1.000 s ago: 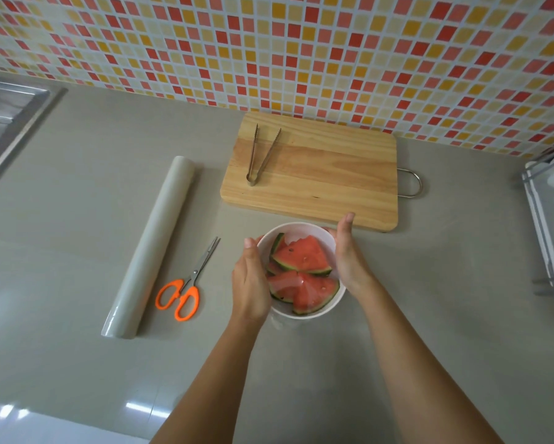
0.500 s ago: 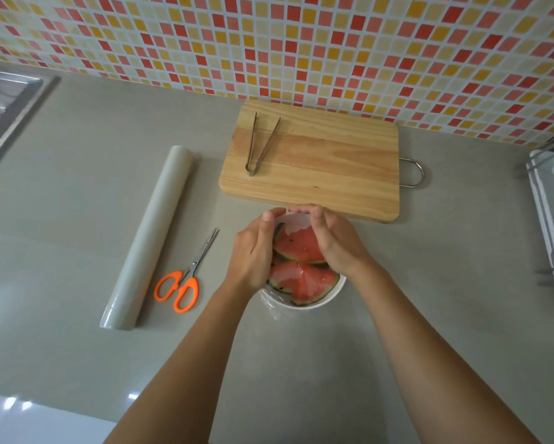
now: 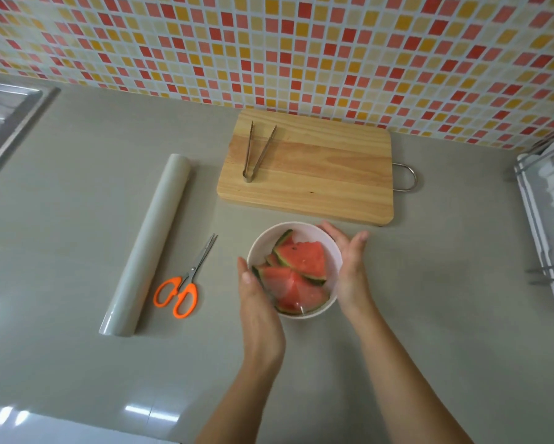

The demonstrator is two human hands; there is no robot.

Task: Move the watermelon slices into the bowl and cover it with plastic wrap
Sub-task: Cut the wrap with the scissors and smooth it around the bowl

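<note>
- Cupping the bowl (image 3: pixel 330 241) from both sides, my left hand (image 3: pixel 256 302) lies flat against its near-left wall and my right hand (image 3: pixel 349 267) against its right wall, fingers open and pressed along the curve rather than curled under.
- Neither grip is closed on anything; both palms are spread wide and only touch the bowl.
- The slices (image 3: pixel 296 274) sit piled inside, between my palms, rinds showing at the edges.
- A sheen over the fruit and a crease near my left thumb suggest wrap (image 3: pixel 301 307) is already stretched across the top, though it is too clear to be sure how far it reaches.
- I judge the film thin, clingy and easy to tear, so I would smooth it down the outside wall with flat fingers, not pinch it.
- The bowl looks hard, smooth and fairly weighty with wet fruit; to lift it I would hold low on both walls.
- The roll (image 3: pixel 147 245) and scissors (image 3: pixel 183 283) lie well left of my left hand on the table (image 3: pixel 429 315); the board (image 3: pixel 333 174) with tongs (image 3: pixel 256 152) lies beyond the bowl.
</note>
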